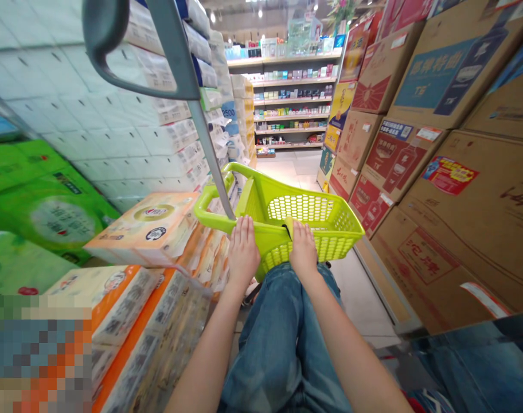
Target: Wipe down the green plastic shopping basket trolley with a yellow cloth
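Observation:
A lime-green shopping basket (330,244) with slotted walls stands in front of my knees. From its left end, a grey pull handle (153,92) rises on a metal pole and tilts toward the upper left. My left hand (244,246) grips the near rim beside the foot of the pole, fingers close together over the edge. Farther right on that same rim, my right hand (303,246) has its fingers curled over the top, next to a small black strap (287,230). Both thumbs are mostly hidden. No goods show in the visible part of the basket.
Cardboard cartons (459,218) are stacked along the right. Packs of tissue paper (145,221) and tall white stacks (93,103) line the left. Goods fill shelves (293,100) at the aisle's far end. Blue denim (480,367) shows at lower right.

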Available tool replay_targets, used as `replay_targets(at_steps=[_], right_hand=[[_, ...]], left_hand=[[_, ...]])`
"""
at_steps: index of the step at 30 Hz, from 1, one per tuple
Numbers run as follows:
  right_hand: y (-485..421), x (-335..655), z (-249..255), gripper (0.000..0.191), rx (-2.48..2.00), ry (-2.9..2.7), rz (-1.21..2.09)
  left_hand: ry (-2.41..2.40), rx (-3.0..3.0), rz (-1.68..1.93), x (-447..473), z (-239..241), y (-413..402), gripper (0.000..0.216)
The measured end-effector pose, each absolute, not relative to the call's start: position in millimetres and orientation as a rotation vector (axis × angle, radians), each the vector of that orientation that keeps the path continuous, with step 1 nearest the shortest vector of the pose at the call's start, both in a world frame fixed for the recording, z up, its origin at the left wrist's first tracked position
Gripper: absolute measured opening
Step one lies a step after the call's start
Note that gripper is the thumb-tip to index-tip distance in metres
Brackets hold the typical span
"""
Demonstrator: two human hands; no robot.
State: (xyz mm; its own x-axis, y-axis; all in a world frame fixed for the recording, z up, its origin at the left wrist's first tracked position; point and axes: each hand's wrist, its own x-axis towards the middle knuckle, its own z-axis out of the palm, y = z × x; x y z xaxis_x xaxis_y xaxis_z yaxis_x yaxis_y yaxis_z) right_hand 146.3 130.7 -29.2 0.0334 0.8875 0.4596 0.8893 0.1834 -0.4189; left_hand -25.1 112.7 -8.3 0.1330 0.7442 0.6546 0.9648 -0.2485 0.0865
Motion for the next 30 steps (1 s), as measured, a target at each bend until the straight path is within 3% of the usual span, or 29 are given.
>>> replay_targets(at_steps=[7, 21, 30], right_hand=[[122, 68, 7, 0.074, -1.459, -2.0, 0.052], [124, 177, -41, 0.073, -1.724, -1.891, -0.117], [119, 77, 6, 0.069, -1.514, -2.009, 0.0]], left_hand=[[-1.68, -2.035, -0.783, -26, -7, 114, 0.063], [-1.644, -2.065, -0.869, -26, -10, 114, 0.073], [-1.677, -2.013, -0.816, -24, -8, 115, 0.061]])
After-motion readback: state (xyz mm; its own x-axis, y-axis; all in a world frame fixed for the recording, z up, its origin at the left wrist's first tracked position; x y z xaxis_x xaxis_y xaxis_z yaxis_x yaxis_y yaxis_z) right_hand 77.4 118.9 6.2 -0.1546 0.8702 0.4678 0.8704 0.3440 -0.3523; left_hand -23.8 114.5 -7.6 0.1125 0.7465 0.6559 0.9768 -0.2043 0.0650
